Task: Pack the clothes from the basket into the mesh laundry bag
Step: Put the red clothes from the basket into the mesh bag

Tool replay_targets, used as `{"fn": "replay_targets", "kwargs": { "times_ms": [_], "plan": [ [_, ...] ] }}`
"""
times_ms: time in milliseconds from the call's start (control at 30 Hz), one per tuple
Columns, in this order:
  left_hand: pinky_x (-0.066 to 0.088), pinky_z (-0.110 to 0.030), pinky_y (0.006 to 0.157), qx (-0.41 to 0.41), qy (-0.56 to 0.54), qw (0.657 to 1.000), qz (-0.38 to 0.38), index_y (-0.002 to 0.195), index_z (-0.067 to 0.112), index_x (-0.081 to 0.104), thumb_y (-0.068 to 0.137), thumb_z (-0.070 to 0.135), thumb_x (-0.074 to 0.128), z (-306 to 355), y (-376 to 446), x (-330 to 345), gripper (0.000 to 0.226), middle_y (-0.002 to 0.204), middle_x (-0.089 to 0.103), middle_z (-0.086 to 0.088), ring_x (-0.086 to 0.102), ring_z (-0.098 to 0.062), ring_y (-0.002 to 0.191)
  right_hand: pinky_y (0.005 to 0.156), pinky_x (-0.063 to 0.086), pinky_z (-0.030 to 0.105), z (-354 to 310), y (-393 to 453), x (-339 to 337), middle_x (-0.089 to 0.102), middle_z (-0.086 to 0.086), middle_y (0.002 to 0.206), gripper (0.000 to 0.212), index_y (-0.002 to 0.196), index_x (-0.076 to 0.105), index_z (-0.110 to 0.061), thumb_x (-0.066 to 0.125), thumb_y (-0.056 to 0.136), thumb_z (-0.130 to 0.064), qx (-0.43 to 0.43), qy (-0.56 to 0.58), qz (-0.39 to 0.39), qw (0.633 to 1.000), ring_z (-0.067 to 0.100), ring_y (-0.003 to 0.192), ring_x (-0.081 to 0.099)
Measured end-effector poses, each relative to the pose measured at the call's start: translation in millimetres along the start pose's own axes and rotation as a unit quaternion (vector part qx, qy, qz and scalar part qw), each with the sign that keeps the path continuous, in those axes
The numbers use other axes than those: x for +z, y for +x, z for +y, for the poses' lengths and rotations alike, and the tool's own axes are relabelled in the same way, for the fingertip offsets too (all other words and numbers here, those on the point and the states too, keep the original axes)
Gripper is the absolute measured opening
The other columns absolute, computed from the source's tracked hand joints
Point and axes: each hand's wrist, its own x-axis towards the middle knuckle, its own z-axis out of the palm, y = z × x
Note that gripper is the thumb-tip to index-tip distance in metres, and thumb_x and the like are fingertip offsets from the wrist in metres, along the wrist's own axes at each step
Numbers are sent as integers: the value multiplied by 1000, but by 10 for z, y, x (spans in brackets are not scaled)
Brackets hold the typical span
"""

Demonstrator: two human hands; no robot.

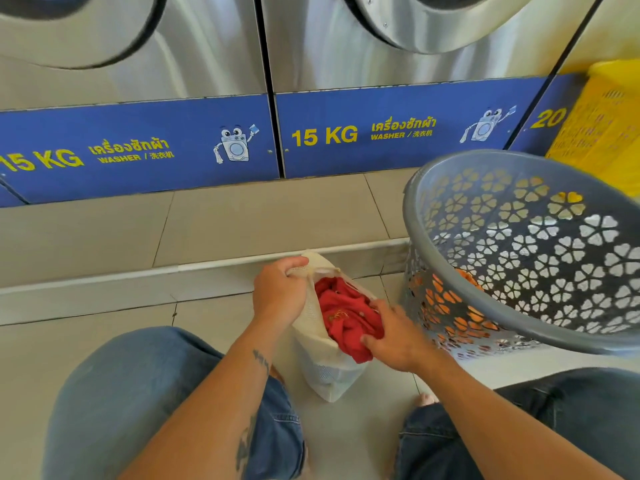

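Note:
A white mesh laundry bag [322,368] stands on the floor between my knees, its mouth held wide. My left hand [277,292] grips the far left rim of the bag's mouth. A red garment [346,317] fills the mouth of the bag, and my right hand [398,341] presses on its near right side, fingers curled into the cloth. The grey plastic basket [485,299] with flower-shaped cut-outs stands just right of the bag, tilted toward me. Orange clothing [467,277] shows low inside it and through its wall.
Two steel washers with blue "15 KG" panels [322,135] line the back, on a tiled step [242,220]. A yellow crate [602,126] sits at the far right behind the basket. My jeans-clad knees [138,386] flank the bag on the tiled floor.

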Motion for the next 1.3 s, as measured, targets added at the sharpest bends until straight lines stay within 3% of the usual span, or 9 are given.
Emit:
{"fn": "replay_targets", "kwargs": {
  "times_ms": [133,333,433,567,667,867,1100,1233,1300],
  "plan": [
    [44,-27,54,11,30,999,-34,113,29,72,82,2,42,-22,-78,0,51,79,63,13,53,-16,51,54,62,39,-141,-137,78,60,10,106,63,130,32,-37,65,79,-24,48,88,-56,993,33,76,72],
    [54,-31,65,21,69,995,-68,112,33,72,81,0,42,-74,-68,-66,55,113,64,10,66,-19,74,91,58,44,-508,-1,141,62,-3,118,55,121,46,-29,70,76,-7,-20,276,25,961,17,106,65],
    [53,-31,68,34,60,997,-39,106,34,74,80,2,43,-83,-8,-61,52,120,67,6,65,-18,78,105,47,36,-597,-22,244,54,-9,129,55,136,46,-24,61,86,-8,-129,162,-24,978,13,118,55],
    [52,-30,64,44,55,997,21,104,34,75,80,2,44,-114,67,-49,50,111,70,5,63,-17,74,116,30,50,-332,61,493,31,-5,159,75,152,35,-32,56,80,-22,-140,-186,-105,967,27,142,35],
    [55,-32,71,60,57,996,26,103,33,75,81,1,44,-139,100,2,50,109,71,7,65,-14,79,113,36,43,-262,129,487,38,-5,156,76,152,36,-31,63,82,-15,-88,-197,-147,965,27,137,42],
    [37,-23,51,48,43,998,28,105,36,74,78,2,43,-121,175,51,52,94,72,5,51,-11,51,102,46,39,-417,253,215,60,-1,134,49,133,59,-29,53,87,-13,-58,-105,-180,976,27,122,54],
    [37,-23,50,25,28,999,32,103,35,74,76,2,41,-98,143,26,54,95,71,2,53,-17,51,95,47,38,-557,59,7,56,-2,128,47,123,63,-27,57,79,-11,-135,-102,128,977,26,119,48],
    [50,-33,64,25,32,999,26,100,40,74,69,10,38,-98,146,48,56,105,70,1,64,-35,85,97,49,42,-302,57,304,50,-5,137,66,138,50,-31,62,76,-12,-136,-166,-63,975,28,125,48],
    [50,-32,59,17,31,999,22,100,40,74,71,9,39,-111,143,53,54,99,71,-2,63,-28,72,98,49,42,-192,43,472,48,-5,139,68,141,48,-31,65,77,-12,-113,-170,-127,971,28,124,49]
  ]
}}
